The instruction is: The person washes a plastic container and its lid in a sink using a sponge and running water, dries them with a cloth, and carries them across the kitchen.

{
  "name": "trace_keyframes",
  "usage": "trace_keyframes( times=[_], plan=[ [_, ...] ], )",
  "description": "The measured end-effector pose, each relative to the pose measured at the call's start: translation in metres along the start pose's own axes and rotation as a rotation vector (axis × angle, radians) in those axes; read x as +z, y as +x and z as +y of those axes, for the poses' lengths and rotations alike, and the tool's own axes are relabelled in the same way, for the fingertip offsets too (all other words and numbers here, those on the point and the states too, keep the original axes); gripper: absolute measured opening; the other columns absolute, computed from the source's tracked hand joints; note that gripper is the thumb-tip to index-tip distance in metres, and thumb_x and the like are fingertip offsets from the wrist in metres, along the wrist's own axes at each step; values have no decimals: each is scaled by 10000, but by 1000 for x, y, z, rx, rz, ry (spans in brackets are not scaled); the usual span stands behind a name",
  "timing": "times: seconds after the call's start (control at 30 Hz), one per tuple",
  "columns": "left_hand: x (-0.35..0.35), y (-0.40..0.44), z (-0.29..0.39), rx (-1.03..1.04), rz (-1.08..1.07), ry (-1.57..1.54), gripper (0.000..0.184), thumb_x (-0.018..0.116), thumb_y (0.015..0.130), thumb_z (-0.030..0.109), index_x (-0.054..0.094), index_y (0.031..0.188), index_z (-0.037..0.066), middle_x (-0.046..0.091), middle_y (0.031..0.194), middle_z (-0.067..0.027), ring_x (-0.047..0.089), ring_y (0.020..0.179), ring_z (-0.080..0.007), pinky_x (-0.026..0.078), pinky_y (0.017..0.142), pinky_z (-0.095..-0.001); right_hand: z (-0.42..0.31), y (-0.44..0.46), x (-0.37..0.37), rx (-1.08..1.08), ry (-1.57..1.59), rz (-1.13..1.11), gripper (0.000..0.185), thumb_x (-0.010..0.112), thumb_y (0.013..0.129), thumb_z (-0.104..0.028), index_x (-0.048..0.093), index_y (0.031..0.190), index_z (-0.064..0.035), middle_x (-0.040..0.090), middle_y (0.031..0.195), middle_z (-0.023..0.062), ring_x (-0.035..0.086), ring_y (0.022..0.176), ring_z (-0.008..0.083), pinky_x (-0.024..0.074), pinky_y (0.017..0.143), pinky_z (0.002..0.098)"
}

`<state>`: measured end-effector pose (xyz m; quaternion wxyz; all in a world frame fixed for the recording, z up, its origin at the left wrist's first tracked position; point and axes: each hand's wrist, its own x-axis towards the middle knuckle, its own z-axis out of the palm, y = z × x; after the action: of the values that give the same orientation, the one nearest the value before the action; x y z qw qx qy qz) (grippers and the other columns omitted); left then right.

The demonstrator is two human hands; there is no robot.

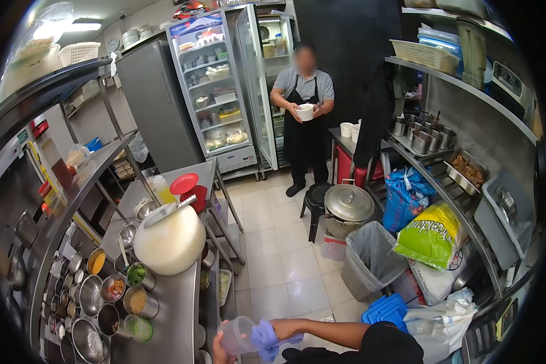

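At the bottom edge, my left hand [220, 350] is closed around the side of a clear plastic container [239, 334], partly cut off by the frame. My right hand [283, 329] reaches in from the right and grips a purple cloth [264, 337]. The cloth touches the container's right end, and it hides some of my right fingers. Just left of my hands is a steel counter [182, 312] with a large white rounded tub or sack [168, 241] on it.
Several metal pots of ingredients [140, 301] crowd the left counter. A co-worker [303, 91] holds a white bowl [305, 112] by the open fridge [257, 91]. On the right stand a lidded pot [349, 203], a lined bin [373, 258], bags [430, 236] and a blue crate [385, 310].
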<state>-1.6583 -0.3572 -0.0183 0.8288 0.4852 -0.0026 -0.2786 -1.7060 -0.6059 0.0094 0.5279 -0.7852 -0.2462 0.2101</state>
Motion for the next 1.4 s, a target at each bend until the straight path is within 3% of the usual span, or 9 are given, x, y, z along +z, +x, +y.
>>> trace_keyframes(
  times=[0.03, 0.13, 0.23, 0.47, 0.73, 0.97, 1.1, 1.3, 1.4],
  plan=[
    [-9, 1, -3, -86, -67, 2, 612, 402, 867, 478, 378, 1331, 79, 551, 1168, -177, 609, 935, -373, 520, 739, -540, 4, 0, 0, 137, -21, 83, 213, 617, 744, -213, 608, 861, -36, 643, 780, 135, 573, 676, 160, 443, 593, 363],
    [-35, 9, -35, -253, -78, 38, 681, 395, 876, 547, 350, 1373, 83, 502, 1254, -191, 539, 1059, -366, 452, 860, -494, 2, 7, -9, 301, -176, 20, 299, 615, 809, -281, 608, 958, -22, 650, 925, 107, 584, 784, 201, 466, 746, 327],
    [-43, 15, -53, -353, 17, 85, 720, 392, 881, 585, 336, 1395, 84, 470, 1305, -203, 487, 1162, -356, 405, 961, -470, 32, 15, 18, 33, 142, 244, 251, 585, 836, -215, 607, 968, -3, 646, 942, 99, 567, 827, 144, 460, 776, 314],
    [-54, -11, -12, -152, 57, -117, 652, 347, 870, 541, 401, 1329, 81, 542, 1193, -194, 578, 1021, -406, 500, 800, -568, 87, 6, 30, -140, 152, -264, 269, 533, 884, -215, 604, 1061, -25, 628, 925, 64, 548, 875, 126, 453, 821, 295],
    [-51, -170, 52, 301, 151, -353, 705, 358, 892, 579, 264, 1427, 130, 481, 1289, -211, 526, 1120, -393, 507, 809, -514, -69, 87, 33, 326, 498, -21, 212, 569, 878, -196, 602, 1023, -44, 623, 954, 38, 586, 858, 113, 493, 756, 286],
    [-62, -260, 18, 600, 190, -499, 744, 421, 842, 623, 285, 1421, 177, 391, 1354, -257, 439, 1196, -462, 472, 831, -590, -123, 236, 87, -294, 360, 170, 240, 604, 842, -194, 597, 1023, -37, 627, 963, 66, 571, 935, 161, 468, 832, 319],
    [-77, -303, 10, 647, 270, -584, 717, 432, 842, 583, 301, 1410, 165, 367, 1377, -259, 383, 1237, -485, 419, 883, -615, -86, 277, 117, -61, -959, 132, 311, 619, 799, -170, 625, 1050, 14, 581, 1145, 236, 533, 1095, 382, 425, 946, 384],
    [-85, -315, 4, 587, 258, -497, 727, 421, 829, 603, 324, 1393, 153, 344, 1391, -264, 350, 1251, -506, 413, 887, -613, -44, 233, 163, -435, -458, 303, 292, 638, 791, -132, 635, 1065, -34, 590, 1074, 224, 574, 973, 367, 471, 845, 406],
    [-84, -303, 1, 488, 195, -446, 798, 431, 801, 689, 340, 1385, 154, 321, 1398, -278, 324, 1264, -515, 397, 902, -630, -35, 176, 169, -134, -306, 139, 288, 611, 832, -192, 631, 1079, -44, 585, 1136, 209, 587, 983, 353, 481, 820, 393]
  ],
)
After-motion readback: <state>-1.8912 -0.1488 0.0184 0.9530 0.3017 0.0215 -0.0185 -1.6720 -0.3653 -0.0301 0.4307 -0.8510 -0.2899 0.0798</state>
